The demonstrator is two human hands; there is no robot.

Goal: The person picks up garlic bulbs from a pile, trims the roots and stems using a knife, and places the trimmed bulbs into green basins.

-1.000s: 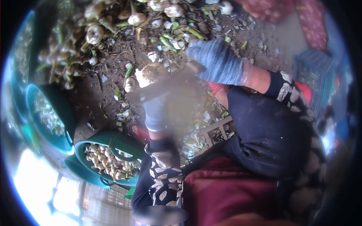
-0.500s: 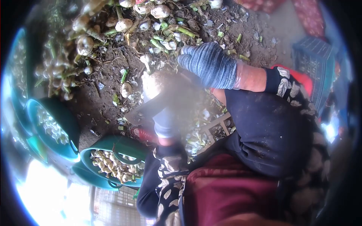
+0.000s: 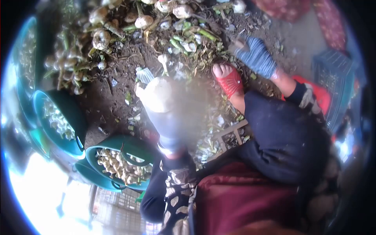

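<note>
My left hand point(image 3: 154, 113), in a pale glove, reaches forward over the soil. Glare and a hazy smear wash out most of it, so its grip is hidden. Striped glove fabric point(image 3: 145, 75) shows at its far end, close to a white garlic bulb with a stem point(image 3: 163, 64). My right hand point(image 3: 256, 56), in a blue-grey striped glove, is off to the right beyond my foot point(image 3: 229, 80) in a red sandal. Its fingers are closed around a small brownish thing point(image 3: 239, 44), too blurred to name.
Garlic plants with bulbs point(image 3: 102, 39) lie heaped at the upper left. Green tubs of garlic point(image 3: 147, 141) stand at the lower left. A wooden frame point(image 3: 231, 135) lies by my knee. Red mesh sacks point(image 3: 284, 8) and a teal crate point(image 3: 333, 82) are at the right.
My right hand has moved right, away from the middle, uncovering my sandalled foot. My left hand has stretched forward. The whole view has shifted slightly.
</note>
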